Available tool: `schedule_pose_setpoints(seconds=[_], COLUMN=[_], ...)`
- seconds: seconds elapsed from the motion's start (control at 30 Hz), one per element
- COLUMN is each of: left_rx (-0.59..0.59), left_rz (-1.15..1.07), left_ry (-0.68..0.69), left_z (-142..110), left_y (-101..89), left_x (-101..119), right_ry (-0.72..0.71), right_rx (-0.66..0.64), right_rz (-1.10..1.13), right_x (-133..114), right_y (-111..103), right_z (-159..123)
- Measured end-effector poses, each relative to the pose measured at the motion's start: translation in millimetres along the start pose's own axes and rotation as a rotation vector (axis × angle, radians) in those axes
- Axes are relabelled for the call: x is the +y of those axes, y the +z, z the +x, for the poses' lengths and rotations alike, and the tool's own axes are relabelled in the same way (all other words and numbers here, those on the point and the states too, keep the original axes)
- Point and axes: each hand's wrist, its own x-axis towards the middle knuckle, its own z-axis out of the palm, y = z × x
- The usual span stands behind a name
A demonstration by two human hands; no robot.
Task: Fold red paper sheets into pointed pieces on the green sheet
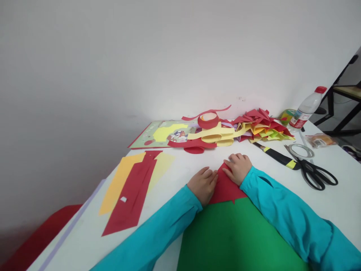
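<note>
A sheet of red paper (226,190), with a peak at its far end and a small jag on its near edge, lies over the far end of a green sheet (237,237). My left hand (203,184) is closed at the red paper's left edge, fingertips together on it. At the peak, my right hand (238,167) has its fingers curled over the right edge, thumb lying on the red surface. Both hands partly cover the paper, and teal sleeves reach to the wrists.
Red and yellow paper pieces (131,194) lie left. Behind are a picture book (141,140), curled strips (210,134) and folded paper (259,122). On the right are a utility knife (279,156), black scissors (317,174), a tape roll (301,151) and a red-capped bottle (306,109).
</note>
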Motion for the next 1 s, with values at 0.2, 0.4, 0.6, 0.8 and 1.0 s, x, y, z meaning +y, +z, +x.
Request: schedule_pose_setpoints(seconds=[0.2,0.4,0.6,0.8,1.0], left_rx=[-0.01,-0.022,-0.072,-0.087,-0.123], left_rz=[-0.011,0.013,0.046,0.022,-0.014], left_ry=[-0.007,0.0,0.024,0.035,0.02], left_z=[-5.9,-2.7,6.3,1.2,-7.9], left_y=[-4.2,1.9,6.2,1.5,1.2], left_x=[1.9,-3.5,-6.6,-3.7,-4.8], right_ry=[0.019,0.042,0.073,0.077,0.08], right_rx=[-0.021,0.024,0.06,0.054,0.031], right_rz=[0.019,-0.002,0.013,0.04,0.045], right_x=[0.5,1.4,7.0,8.8,9.5], right_y=[-0.7,1.2,9.6,11.4,10.6], right_z=[-1.1,0.2,2.9,1.8,1.5])
